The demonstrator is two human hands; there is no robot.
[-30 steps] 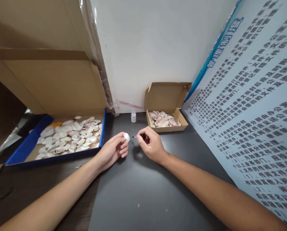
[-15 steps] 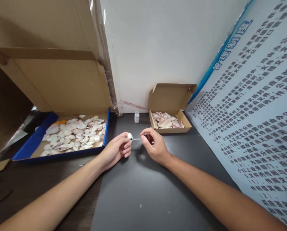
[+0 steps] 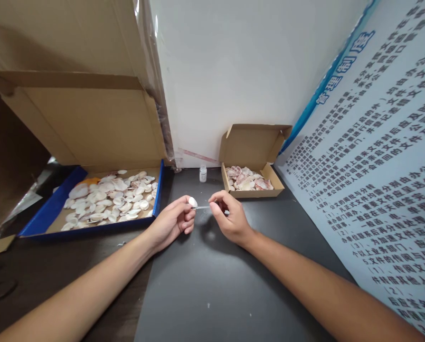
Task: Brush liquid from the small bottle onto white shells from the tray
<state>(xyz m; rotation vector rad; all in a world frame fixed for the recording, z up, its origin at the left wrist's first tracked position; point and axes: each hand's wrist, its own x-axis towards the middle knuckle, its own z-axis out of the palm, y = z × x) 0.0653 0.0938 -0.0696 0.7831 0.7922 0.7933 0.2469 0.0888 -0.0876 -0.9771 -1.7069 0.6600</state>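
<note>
Risk noted: I judge the small white shell [image 3: 193, 202], pinched only at the fingertips at centre frame, could slip or chip if the thin applicator [image 3: 202, 207] presses off-line; a drop could mark the dark surface [image 3: 212, 285]. My left hand [image 3: 171, 223] is curled, thumb and forefinger closed on the shell. My right hand [image 3: 230, 218] is closed round the applicator, tip touching the shell. A small vial [image 3: 203, 173] stands behind, between the blue tray [image 3: 55, 209] at left and the small carton [image 3: 255, 190] of shells.
</note>
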